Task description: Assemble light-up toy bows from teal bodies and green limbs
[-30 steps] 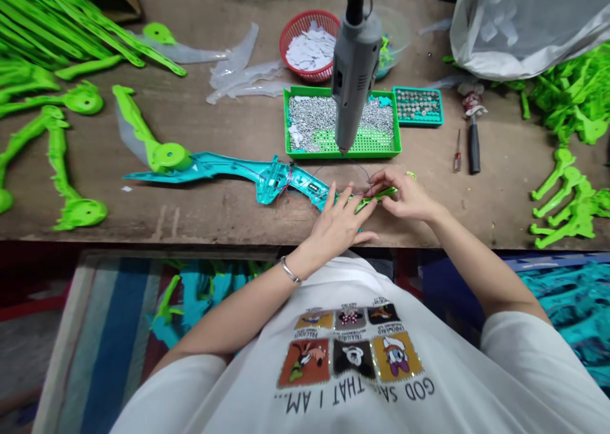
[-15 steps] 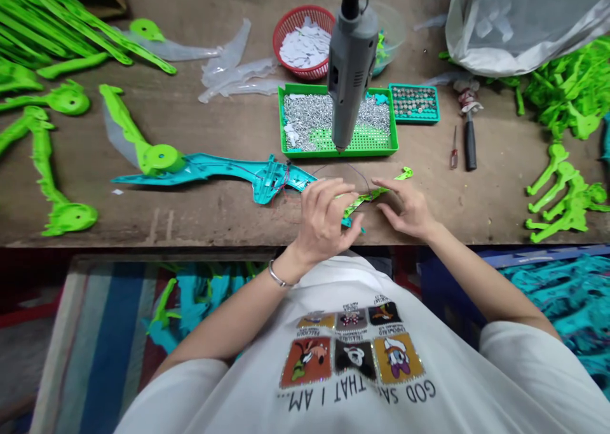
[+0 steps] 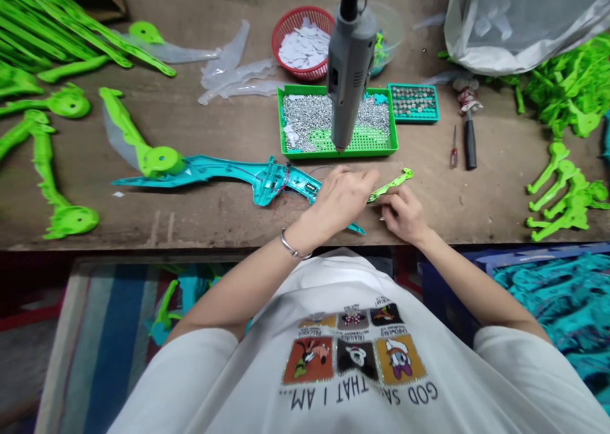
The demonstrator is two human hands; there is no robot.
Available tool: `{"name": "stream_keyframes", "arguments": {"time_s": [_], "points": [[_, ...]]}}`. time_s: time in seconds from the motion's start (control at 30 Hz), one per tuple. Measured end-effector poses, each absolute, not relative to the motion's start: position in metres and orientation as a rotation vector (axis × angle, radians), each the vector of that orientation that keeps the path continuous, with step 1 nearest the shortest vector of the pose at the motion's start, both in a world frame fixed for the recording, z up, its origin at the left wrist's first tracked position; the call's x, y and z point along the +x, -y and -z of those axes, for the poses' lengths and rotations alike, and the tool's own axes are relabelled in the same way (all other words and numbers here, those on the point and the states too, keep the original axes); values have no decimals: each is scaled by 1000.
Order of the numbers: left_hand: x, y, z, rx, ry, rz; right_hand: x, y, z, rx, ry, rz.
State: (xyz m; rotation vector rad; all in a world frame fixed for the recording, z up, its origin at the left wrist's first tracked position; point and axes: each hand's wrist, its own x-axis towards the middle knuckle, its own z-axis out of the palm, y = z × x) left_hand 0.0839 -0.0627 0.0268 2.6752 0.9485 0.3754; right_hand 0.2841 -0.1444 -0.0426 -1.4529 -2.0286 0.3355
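Observation:
A long teal plastic toy-sword shell [image 3: 223, 170] lies open side up along the table, with thin wires and a small dark part in its handle. My left hand [image 3: 340, 196] is bent over the shell's right end, fingers curled; what they hold is hidden beneath them. Just right of it, my right hand [image 3: 404, 213] is closed, thumb and fingers pinched near a tiny pale bit that I cannot name. Between and behind both hands a slim bright green plastic piece [image 3: 393, 183] slants up to the right. A green piece with a round end [image 3: 164, 161] rests on the shell's left part.
A grey electric screwdriver [image 3: 350, 78] hangs over a green tray [image 3: 338, 153] of screws. Behind are a red basket [image 3: 281, 56] of white pieces and a teal tray [image 3: 413, 119] of small metal parts. At right lie a screwdriver [image 3: 454, 157], a black-handled tool [image 3: 469, 145] and green parts [image 3: 562, 199].
My left hand has shifted right and slightly away from me, over the green piece's near end. The right hand's fingers, spread before, have curled closed and moved slightly nearer to me.

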Motion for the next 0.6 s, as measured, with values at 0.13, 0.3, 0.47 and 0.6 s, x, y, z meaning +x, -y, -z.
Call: {"name": "stream_keyframes", "arguments": {"time_s": [0.13,0.3,0.47,0.6], "points": [[88,70,-14,2677,-1046,-321,285,142,37,-1553,1757,-440],[86,83,14,2706,-1006,-372,283,131,34,-1626,1695,-524],[85,91,34,2813,-1004,-478,283,129,30,-1681,1755,-531],[87,93,33,2985,-950,-521,283,134,25,-1702,1678,-622]]}}
